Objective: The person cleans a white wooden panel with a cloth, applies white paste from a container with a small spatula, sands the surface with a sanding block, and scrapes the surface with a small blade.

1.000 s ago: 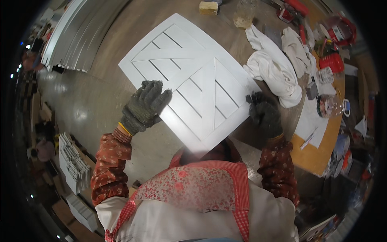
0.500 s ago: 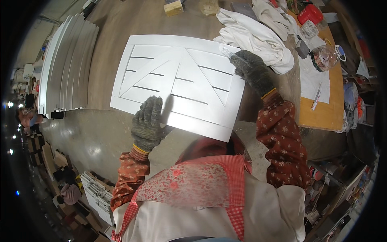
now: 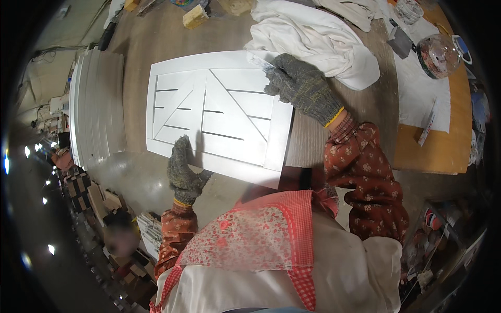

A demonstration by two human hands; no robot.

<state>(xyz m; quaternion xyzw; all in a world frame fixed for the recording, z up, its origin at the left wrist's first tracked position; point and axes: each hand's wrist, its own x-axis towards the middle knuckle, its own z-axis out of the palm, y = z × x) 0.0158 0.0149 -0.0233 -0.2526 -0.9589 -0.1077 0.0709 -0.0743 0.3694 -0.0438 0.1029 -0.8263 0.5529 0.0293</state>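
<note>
A white panel [image 3: 222,122] with raised framing, diagonal strips and dark grooves lies in front of me, its near edge jutting past the table. My left hand [image 3: 182,175], in a grey knitted glove, is closed on that near edge, thumb low and fingers over the top face. My right hand [image 3: 302,86], gloved alike, rests at the panel's far right corner. Its fingers press a small crumpled, whitish, partly clear piece [image 3: 260,61] onto the surface; the kind of material cannot be told, and the glove hides part of it.
White cloths [image 3: 313,41] lie beyond my right hand. A stack of white panels [image 3: 96,104] stands at left. A yellow block [image 3: 195,16] sits at the far side. On the right are a clear jar [image 3: 439,55], a grey block [image 3: 401,41], a slim white tool [image 3: 428,125] and an orange-yellow board [image 3: 422,151].
My view has shifted, so the panel appears farther left and turned slightly. My right hand stays at the far right corner with the whitish piece; my left hand still holds the near edge.
</note>
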